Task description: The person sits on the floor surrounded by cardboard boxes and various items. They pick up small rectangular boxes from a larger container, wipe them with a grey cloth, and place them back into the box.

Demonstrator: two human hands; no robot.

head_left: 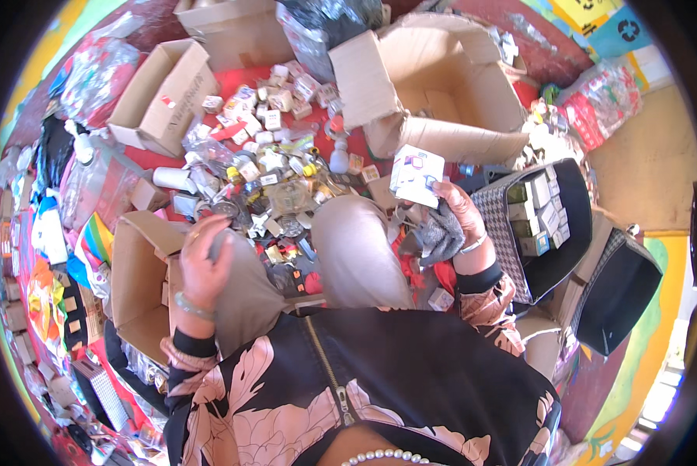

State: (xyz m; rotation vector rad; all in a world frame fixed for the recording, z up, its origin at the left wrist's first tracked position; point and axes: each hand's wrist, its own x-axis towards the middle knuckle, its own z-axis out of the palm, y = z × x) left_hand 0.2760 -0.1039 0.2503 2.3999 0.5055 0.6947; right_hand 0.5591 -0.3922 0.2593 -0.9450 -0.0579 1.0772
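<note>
My right hand point(463, 215) is closed on a small white box point(417, 175) printed with coloured squares, holding it up by its lower right edge. Just below those fingers is a grey, fabric-like thing point(441, 234); whether the hand grips it too, I cannot tell. My left hand point(205, 260) hovers beside my left knee with its fingers apart and nothing visible in it. Close to it stands an open cardboard box point(142, 283). Beyond my knees spreads a pile of small boxes, bottles and plastic pieces point(274, 175) on a red cloth.
A large open cardboard carton point(449, 85) stands ahead on the right, a narrower carton point(162, 97) ahead on the left. At my right, a houndstooth bin point(504, 221) holds several small boxes point(538, 211), with another dark bin point(616, 291) behind. Plastic bags point(100, 182) crowd the left.
</note>
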